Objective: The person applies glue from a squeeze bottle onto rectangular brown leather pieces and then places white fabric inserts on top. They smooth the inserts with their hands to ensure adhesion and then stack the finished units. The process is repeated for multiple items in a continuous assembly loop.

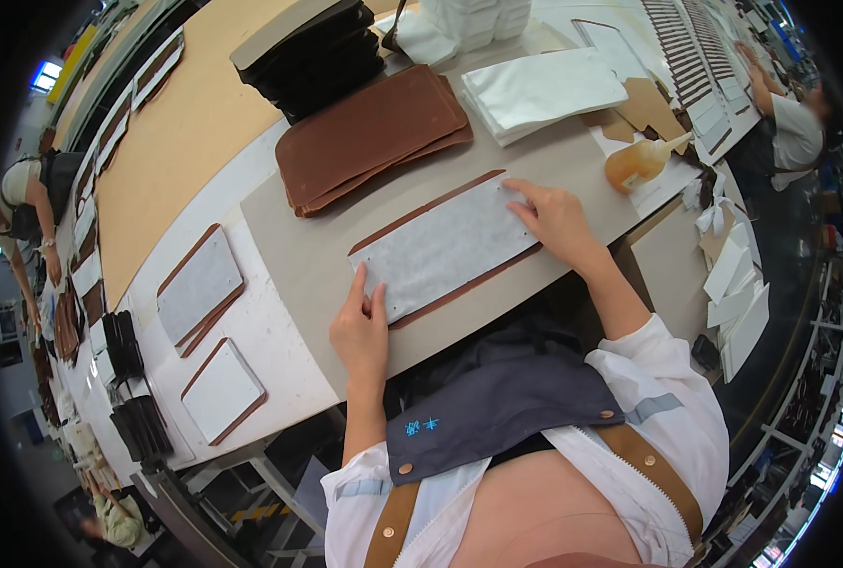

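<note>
A brown leather panel [433,310] lies flat on the table in front of me, with a white sheet [450,244] on top. Brown strips show along the sheet's far and near long edges. My left hand [358,327] touches the sheet's left end, its index finger and thumb apart. At the right end, my right hand [556,222] rests its fingertips on the sheet, thumb and index finger spread. Beyond the panel is a stack of brown leather panels [374,133]. A pile of white sheets [545,90] lies right of that stack.
A glue bottle [635,168] with amber contents lies at the right. Black folded pieces [322,62] are stacked at the back. Sheet-covered panels [201,284] sit at the left. White scraps [739,293] lie on the right side. Other people work at both sides.
</note>
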Motion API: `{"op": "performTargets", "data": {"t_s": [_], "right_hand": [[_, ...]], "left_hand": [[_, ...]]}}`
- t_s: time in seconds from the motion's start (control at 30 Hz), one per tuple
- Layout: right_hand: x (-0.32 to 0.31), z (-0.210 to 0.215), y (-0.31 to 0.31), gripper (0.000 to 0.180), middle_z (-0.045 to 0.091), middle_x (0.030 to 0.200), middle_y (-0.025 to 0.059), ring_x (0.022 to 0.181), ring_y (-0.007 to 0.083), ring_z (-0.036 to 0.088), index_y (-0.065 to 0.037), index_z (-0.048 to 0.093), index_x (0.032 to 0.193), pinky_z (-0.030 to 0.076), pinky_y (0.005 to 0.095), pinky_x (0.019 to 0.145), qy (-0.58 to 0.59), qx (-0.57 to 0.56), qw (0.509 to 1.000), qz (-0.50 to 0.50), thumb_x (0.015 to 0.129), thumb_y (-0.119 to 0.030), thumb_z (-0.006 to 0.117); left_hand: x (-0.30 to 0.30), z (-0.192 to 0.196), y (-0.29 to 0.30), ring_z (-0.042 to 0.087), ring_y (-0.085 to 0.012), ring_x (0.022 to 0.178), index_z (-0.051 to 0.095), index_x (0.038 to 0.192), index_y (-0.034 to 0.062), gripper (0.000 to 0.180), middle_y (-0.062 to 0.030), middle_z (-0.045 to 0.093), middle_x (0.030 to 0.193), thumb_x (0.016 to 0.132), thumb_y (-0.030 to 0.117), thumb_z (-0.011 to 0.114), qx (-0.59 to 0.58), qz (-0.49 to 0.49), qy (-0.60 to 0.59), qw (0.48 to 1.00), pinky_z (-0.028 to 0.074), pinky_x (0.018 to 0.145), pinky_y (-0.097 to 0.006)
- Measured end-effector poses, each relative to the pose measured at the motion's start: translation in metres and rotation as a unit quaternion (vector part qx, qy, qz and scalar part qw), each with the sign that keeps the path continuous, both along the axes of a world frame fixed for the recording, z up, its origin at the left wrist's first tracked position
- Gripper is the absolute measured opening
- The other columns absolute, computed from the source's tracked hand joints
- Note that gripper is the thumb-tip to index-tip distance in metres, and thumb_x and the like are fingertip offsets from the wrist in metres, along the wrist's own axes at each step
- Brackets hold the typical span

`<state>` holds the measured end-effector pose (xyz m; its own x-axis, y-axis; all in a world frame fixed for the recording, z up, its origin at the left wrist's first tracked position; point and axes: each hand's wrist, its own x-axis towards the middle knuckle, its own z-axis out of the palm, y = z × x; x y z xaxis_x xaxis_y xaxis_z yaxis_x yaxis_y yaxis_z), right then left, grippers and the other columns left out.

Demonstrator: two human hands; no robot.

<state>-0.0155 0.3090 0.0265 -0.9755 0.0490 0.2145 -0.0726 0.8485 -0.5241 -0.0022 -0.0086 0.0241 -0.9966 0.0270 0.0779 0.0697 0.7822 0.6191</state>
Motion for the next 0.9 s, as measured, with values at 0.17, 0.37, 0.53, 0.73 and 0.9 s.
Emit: {"op": "performTargets", "data": {"t_s": [0.17, 0.37, 0.53, 0.73, 0.9], "right_hand": [[-0.001, 0.009, 0.009, 0.036, 0.061, 0.068, 0.0125, 0.062, 0.0297, 0.059, -0.017, 0.068, 0.124, 0.048, 0.0393, 0.063, -0.058, 0.006, 0.998, 0.017, 0.088, -0.020, 0.073], [-0.001, 0.021, 0.022, 0.045, 0.055, 0.067, 0.0083, 0.060, 0.0231, 0.052, -0.018, 0.067, 0.128, 0.047, 0.0366, 0.063, -0.119, -0.023, 0.992, 0.032, 0.084, -0.020, 0.077], [0.009, 0.019, 0.027, 0.047, 0.052, 0.075, 0.0054, 0.069, 0.0223, 0.051, -0.017, 0.068, 0.126, 0.046, 0.0359, 0.067, -0.065, 0.001, 0.996, 0.068, 0.081, -0.022, 0.079], [0.018, 0.013, 0.031, 0.044, 0.054, 0.085, 0.0065, 0.081, 0.0256, 0.057, -0.017, 0.069, 0.121, 0.047, 0.0387, 0.071, -0.027, 0.045, 0.997, 0.065, 0.081, -0.032, 0.079], [0.020, 0.004, 0.030, 0.042, 0.053, 0.085, 0.0068, 0.080, 0.0256, 0.057, -0.019, 0.069, 0.122, 0.048, 0.0381, 0.070, -0.015, 0.022, 0.998, 0.051, 0.083, -0.030, 0.078]], "left_hand": [[-0.001, 0.003, -0.004, 0.047, -0.0183, 0.053, 0.067, 0.131, 0.0127, 0.041, -0.0058, 0.049, 0.060, 0.091, 0.018, 0.073, -0.007, -0.008, -0.022, 1.000, 0.042, 0.055, -0.034], [-0.006, 0.004, -0.014, 0.048, -0.0180, 0.056, 0.067, 0.132, 0.0154, 0.045, -0.0044, 0.050, 0.062, 0.088, 0.020, 0.076, -0.023, -0.035, -0.031, 0.999, 0.042, 0.056, -0.034], [-0.010, 0.004, -0.020, 0.048, -0.0195, 0.062, 0.067, 0.131, 0.0159, 0.049, -0.0041, 0.048, 0.067, 0.084, 0.022, 0.079, -0.036, -0.081, 0.014, 0.996, 0.042, 0.059, -0.036], [-0.010, 0.008, -0.022, 0.048, -0.0208, 0.063, 0.066, 0.132, 0.0155, 0.052, -0.0051, 0.048, 0.069, 0.082, 0.023, 0.080, -0.058, -0.101, 0.022, 0.993, 0.042, 0.061, -0.036], [-0.010, 0.004, -0.022, 0.048, -0.0208, 0.063, 0.067, 0.131, 0.0158, 0.051, -0.0048, 0.048, 0.068, 0.083, 0.022, 0.080, -0.062, -0.106, 0.041, 0.992, 0.042, 0.061, -0.036]]}}
